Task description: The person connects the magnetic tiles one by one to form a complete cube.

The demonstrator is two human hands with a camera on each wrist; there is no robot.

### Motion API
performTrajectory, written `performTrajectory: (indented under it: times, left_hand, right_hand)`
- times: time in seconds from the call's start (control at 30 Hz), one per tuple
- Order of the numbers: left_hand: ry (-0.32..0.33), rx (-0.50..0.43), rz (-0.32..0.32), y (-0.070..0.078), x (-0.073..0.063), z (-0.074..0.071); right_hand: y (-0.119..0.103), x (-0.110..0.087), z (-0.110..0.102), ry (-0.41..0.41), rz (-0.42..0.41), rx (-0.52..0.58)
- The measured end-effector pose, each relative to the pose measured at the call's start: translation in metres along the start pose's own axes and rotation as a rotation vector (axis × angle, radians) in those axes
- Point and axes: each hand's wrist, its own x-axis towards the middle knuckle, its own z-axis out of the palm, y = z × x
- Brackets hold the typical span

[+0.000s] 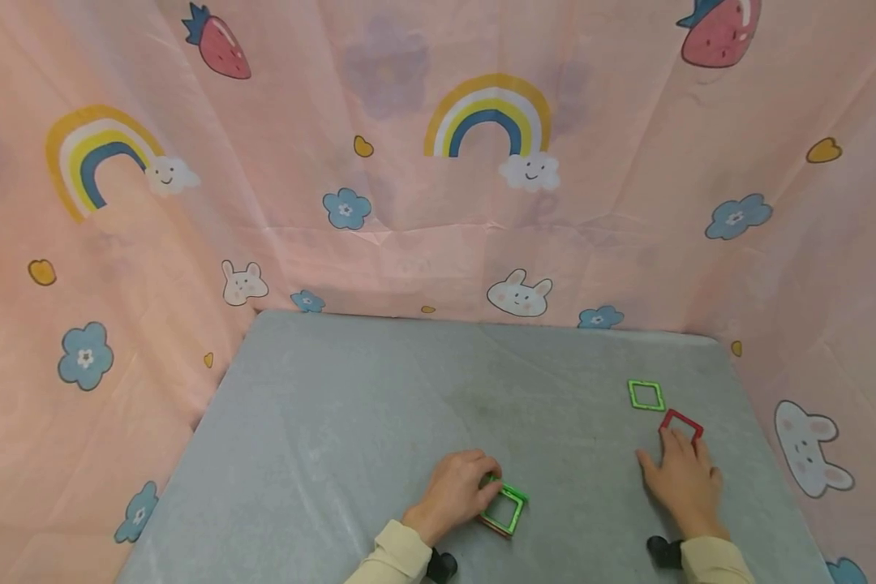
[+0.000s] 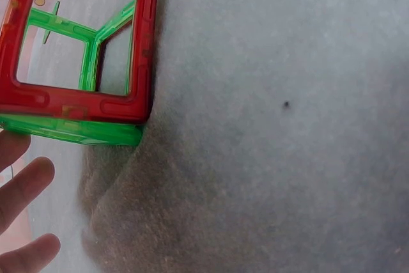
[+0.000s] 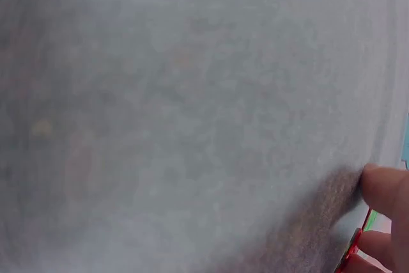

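Observation:
A small open-framed cube of magnetic building tiles [image 1: 520, 514] stands on the table in front of my left hand [image 1: 456, 491]. Thumb and forefinger pinch its far left corner in the head view. Close up in the left wrist view, the cube shows a red square face [image 2: 77, 104] and green sides [image 2: 83, 131]; the other fingers [image 2: 25, 190] are spread beside it. Far to the right, my right hand [image 1: 682, 478] touches a red square tile [image 1: 686, 419] with extended fingers, which cover its near part. The right thumb [image 3: 383, 187] is held apart from them.
A green square tile [image 1: 645, 382] lies just beyond the red one. The grey cloth-covered table [image 1: 350, 405] reaches back to a pink patterned curtain [image 1: 409, 259], which also hangs along both sides.

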Motion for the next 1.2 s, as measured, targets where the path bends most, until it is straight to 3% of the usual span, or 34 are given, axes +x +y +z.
performTrajectory:
  times: [0.27,0.57,0.63,0.73,0.93,1.2]
  left_hand:
    - [-0.005,-0.001,-0.007,0.001,0.001,-0.001]
    - [0.01,0.012,-0.006,0.0,0.001,0.0]
    - [0.018,0.016,0.005,-0.001,0.001,0.001]
    - [0.026,0.018,0.02,-0.001,0.0,0.002]
    - [0.028,0.014,0.024,-0.002,-0.001,0.003]
    - [0.016,0.012,0.014,-0.003,0.001,0.002]
  right_hand:
    - [-0.006,0.001,-0.004,0.021,0.079,-0.013]
    - [0.007,0.0,-0.005,0.149,-0.021,0.004]
    - [0.018,0.007,-0.007,0.142,-0.053,0.001]
    - [0.029,0.015,-0.016,0.068,-0.082,0.003]
    - [0.03,0.018,-0.026,-0.008,-0.036,0.001]
    - [0.016,0.007,-0.02,0.118,-0.06,-0.051]
